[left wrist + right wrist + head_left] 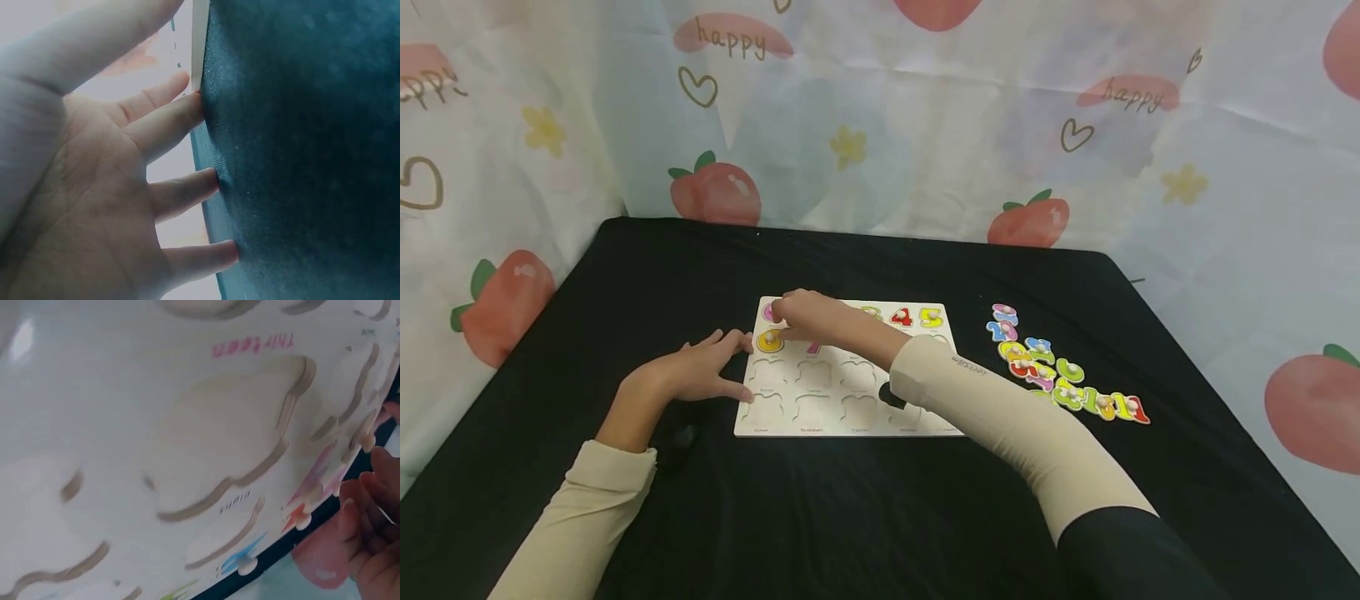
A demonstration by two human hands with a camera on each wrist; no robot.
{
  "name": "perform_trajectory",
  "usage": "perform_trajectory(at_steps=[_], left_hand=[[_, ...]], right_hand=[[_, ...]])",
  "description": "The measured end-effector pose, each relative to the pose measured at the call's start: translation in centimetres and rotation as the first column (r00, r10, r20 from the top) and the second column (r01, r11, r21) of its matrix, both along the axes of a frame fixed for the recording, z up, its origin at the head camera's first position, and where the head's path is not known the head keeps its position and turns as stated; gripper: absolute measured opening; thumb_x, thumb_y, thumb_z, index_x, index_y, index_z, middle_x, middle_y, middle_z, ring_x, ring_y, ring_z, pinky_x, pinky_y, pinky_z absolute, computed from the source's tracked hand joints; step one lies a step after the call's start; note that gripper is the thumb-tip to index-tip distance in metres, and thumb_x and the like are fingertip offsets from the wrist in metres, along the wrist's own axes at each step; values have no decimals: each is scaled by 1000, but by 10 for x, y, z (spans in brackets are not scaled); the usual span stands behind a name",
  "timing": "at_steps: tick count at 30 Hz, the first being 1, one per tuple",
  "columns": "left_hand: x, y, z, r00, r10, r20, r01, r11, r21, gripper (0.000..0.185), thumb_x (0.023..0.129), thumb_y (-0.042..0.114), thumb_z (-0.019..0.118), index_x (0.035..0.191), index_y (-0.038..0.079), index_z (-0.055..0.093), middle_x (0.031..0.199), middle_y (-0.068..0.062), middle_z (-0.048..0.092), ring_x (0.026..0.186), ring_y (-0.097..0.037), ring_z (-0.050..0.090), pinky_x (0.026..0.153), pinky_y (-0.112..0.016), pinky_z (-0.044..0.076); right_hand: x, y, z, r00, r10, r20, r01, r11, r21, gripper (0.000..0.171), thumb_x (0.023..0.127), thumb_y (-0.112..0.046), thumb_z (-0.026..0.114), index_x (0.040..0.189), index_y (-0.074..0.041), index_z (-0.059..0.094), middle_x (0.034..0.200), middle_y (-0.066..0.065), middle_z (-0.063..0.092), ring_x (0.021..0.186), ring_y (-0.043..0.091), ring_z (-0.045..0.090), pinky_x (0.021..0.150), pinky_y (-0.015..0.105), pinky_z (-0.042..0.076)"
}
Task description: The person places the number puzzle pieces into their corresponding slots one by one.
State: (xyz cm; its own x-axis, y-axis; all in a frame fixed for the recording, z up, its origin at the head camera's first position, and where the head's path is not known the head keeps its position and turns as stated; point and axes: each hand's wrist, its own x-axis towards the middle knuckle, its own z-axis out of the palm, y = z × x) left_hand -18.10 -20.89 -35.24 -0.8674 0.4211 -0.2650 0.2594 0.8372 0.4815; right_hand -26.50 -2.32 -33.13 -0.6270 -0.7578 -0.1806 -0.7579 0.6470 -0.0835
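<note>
my left hand (696, 371) lies flat on the black cloth (850, 517) with fingers spread and straight, tips touching the left edge of the board (820, 417); it holds nothing. my right hand (805, 315) reaches across to the board's top left corner, fingers curled over a pink piece (768, 312) there; i cannot tell whether they grip it or only rest on it. a yellow piece (770, 340) sits in the slot just below. red 4 (901, 317) and yellow 5 (931, 317) sit in the top row. the lower rows show bare cut-outs. loose numbers (1060, 375) lie in a heap on the cloth, right of the board, well apart from both hands.
</note>
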Motion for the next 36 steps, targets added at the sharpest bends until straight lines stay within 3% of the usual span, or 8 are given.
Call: perform_trajectory(at_steps=[5,9,17,22,28,36], left_hand=[[0,1,-1,1000,-11,5,10,1000,13,72,80,44,72,127,4,36,144,-25,33,135,-50,13,97,-73,11],[-1,1,-2,1000,-14,3,14,1000,10,71,80,45,72,127,5,36,144,-25,33,135,-49,15,98,-72,11],[-3,2,0,1000,-8,3,8,1000,7,72,79,45,73,126,4,37,144,-25,34,135,-50,12,98,-72,10],[-4,1,1,1000,-6,1,6,1000,8,73,78,45,73,126,4,37,144,-25,34,135,-50,11,97,-73,9],[-4,0,0,1000,-4,1,4,1000,9,74,77,45,73,126,4,37,144,-25,34,135,-50,11,97,-73,9],[-1,0,1,1000,14,9,-14,1000,6,76,75,46,75,127,5,36,145,-25,33,135,-49,12,99,-71,10]], right_hand=[[-1,-13,-8,997,18,71,-18,1000,-12,18,94,-18,61,105,-5,64,98,4,62,78,12,53,68,18,44],[0,-15,-10,997,57,50,-55,998,-35,10,93,-11,60,98,-4,65,93,5,62,75,12,50,65,19,41],[-3,-13,-9,994,58,93,-51,996,-79,11,91,-10,63,100,-5,67,94,3,64,77,11,54,68,17,43],[-4,-13,-7,993,34,112,-21,994,-109,12,91,-12,64,101,-6,69,93,2,65,76,11,55,68,16,45],[-7,-11,-5,991,-18,135,28,997,-70,20,94,-18,60,110,-7,66,100,3,65,78,12,57,70,18,47],[-19,27,10,987,-132,89,135,990,-38,20,97,-17,55,112,-8,64,101,2,65,81,12,57,71,21,48]])
